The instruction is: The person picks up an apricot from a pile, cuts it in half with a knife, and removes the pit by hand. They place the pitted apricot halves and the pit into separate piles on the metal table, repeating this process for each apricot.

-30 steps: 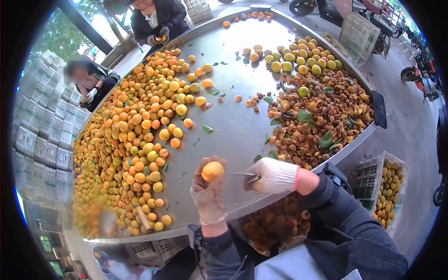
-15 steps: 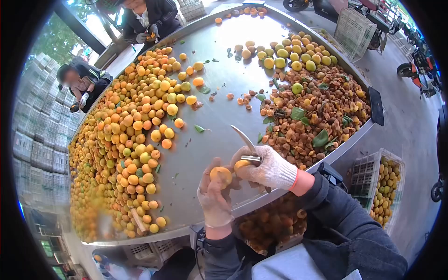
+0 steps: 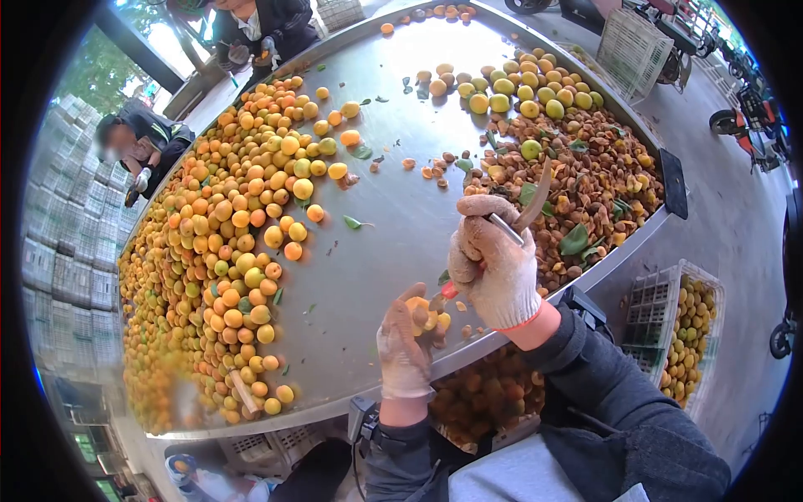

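Gloved in white, my left hand (image 3: 405, 351) is closed around an apricot (image 3: 423, 316) that looks cut open, above the near edge of the metal table (image 3: 368, 259). My right hand (image 3: 495, 263), also in a white glove, grips a curved knife (image 3: 536, 199) with its blade pointing up and to the right. The red end of the knife's handle sticks out below the right fist, close to the apricot. Behind the blade lies a heap of brown pits and fruit scraps (image 3: 585, 176).
A large pile of whole apricots (image 3: 226, 243) covers the table's left side. Yellow-green fruit (image 3: 535, 88) lies at the back right. A dark phone-like slab (image 3: 672, 184) rests on the right rim. Below stands a fruit crate (image 3: 657, 318). Two people work across the table.
My right hand has lifted up and away from my left, and the knife blade has swung from upper left to upper right. My left hand has shifted slightly right; its apricot now looks open.
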`<state>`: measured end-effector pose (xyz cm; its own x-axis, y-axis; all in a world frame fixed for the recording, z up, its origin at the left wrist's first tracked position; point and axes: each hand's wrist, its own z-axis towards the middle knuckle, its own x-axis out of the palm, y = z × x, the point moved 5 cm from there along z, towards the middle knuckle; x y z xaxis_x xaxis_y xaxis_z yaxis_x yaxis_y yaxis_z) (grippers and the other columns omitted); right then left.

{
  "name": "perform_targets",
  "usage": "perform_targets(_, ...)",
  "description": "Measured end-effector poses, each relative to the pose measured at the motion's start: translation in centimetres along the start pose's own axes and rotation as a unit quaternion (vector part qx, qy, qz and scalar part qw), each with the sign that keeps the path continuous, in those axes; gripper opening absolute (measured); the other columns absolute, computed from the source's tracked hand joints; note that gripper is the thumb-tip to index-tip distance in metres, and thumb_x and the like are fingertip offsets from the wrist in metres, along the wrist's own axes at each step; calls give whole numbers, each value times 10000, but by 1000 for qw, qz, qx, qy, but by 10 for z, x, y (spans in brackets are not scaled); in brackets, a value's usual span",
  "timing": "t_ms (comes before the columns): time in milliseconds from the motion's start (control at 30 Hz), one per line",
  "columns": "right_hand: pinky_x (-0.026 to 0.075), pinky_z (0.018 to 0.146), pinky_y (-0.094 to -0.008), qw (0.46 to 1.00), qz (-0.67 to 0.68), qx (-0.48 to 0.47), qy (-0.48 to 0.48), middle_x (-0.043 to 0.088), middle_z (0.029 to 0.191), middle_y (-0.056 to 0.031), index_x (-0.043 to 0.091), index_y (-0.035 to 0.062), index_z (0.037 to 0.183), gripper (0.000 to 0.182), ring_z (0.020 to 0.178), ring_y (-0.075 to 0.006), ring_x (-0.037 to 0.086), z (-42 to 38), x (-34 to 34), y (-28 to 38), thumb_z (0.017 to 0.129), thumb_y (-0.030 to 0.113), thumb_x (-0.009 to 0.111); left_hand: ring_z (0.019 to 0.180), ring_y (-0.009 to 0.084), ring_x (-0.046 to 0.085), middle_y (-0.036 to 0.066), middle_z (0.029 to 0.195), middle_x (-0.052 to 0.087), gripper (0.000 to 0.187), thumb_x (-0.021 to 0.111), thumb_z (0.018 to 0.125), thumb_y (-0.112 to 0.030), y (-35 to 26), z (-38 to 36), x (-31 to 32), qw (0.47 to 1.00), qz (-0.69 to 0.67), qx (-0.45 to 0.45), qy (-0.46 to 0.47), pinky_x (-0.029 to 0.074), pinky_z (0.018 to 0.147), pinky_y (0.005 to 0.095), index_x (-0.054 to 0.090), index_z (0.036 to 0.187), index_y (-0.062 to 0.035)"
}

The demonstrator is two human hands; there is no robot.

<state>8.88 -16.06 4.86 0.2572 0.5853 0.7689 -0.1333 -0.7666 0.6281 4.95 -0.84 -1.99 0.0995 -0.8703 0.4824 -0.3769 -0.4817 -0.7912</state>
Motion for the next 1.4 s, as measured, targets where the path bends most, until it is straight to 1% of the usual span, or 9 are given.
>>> perform_targets(333, 378, 419, -229, 965, -217, -79, 122, 588, 701, -48, 634, -12, 978, 162, 480, -86, 494, -9, 11, -2, 862, -55, 528, 588, 78, 522, 30, 781, 614, 372, 497, 989, -344, 5, -2, 10, 984, 175, 20, -31, 416, 511, 210, 619, 1074, -4)
perform_targets(400, 384, 438, -216, 921, -264, -226, 177, 602, 725, -34, 645, -5, 977, 144, 509, -58, 495, -6, 18, -5, 851, -32, 579, 582, 70, 516, 20, 760, 605, 344, 494, 990, -316, 10, -2, 12, 982, 177, 45, -40, 408, 503, 203, 628, 1042, -4)
perform_targets(567, 326, 419, -197, 949, -280, -30, 140, 545, 691, 0, 645, 27, 988, 151, 482, -49, 440, -2, 9, -1, 871, -8, 556, 539, 50, 490, 8, 700, 582, 279, 499, 985, -238, 9, 0, 8, 969, 217, 96, -68, 373, 459, 190, 633, 1003, 5)
perform_targets(633, 347, 439, -229, 980, 31, 180, 82, 529, 693, 5, 645, 43, 976, 168, 494, -79, 446, 12, -6, -16, 844, -8, 556, 483, 58, 462, 20, 670, 573, 313, 486, 982, -263, 6, -4, 15, 984, 175, 15, -25, 340, 417, 199, 622, 1037, 14)
perform_targets(733, 228, 352, -225, 984, 52, 173, 8, 356, 592, 25, 600, 65, 982, 148, 401, -68, 287, 23, -16, -40, 884, 14, 501, 418, 72, 403, 41, 655, 560, 372, 460, 986, -314, 12, 2, 16, 990, 48, -106, -80, 294, 375, 201, 592, 1106, 12)
perform_targets(1100, 226, 354, -211, 930, 240, 276, 30, 338, 597, 44, 559, 90, 998, 131, 408, -66, 286, 19, -13, -70, 920, 38, 466, 357, 91, 331, 60, 660, 547, 419, 467, 982, -369, 31, 5, -6, 970, -169, -164, 64, 260, 327, 204, 520, 1203, -17)
perform_targets(1267, 285, 389, -219, 990, -87, 108, 2, 475, 631, 31, 611, 76, 992, 131, 451, -46, 363, 33, -22, -28, 869, 59, 569, 570, 125, 558, 78, 815, 613, 339, 596, 939, -229, 14, 17, -22, 987, -128, -41, -94, 471, 471, 211, 529, 1213, -41)
perform_targets(1333, 426, 501, -228, 914, -382, 7, 140, 619, 765, -8, 663, 65, 964, 123, 568, -54, 508, 15, 3, -22, 845, 87, 640, 868, 193, 642, 114, 983, 641, 376, 669, 886, -138, 0, 19, -27, 992, -106, 29, -65, 566, 715, 287, 535, 1218, -22)
perform_targets(1400, 520, 739, -304, 815, -504, 28, 285, 674, 865, -59, 676, 65, 994, 192, 802, -157, 648, -3, 11, -37, 810, 118, 684, 936, 218, 637, 132, 1031, 638, 383, 669, 886, -137, 3, 26, -31, 989, -136, 51, -30, 564, 774, 332, 533, 1219, -3)
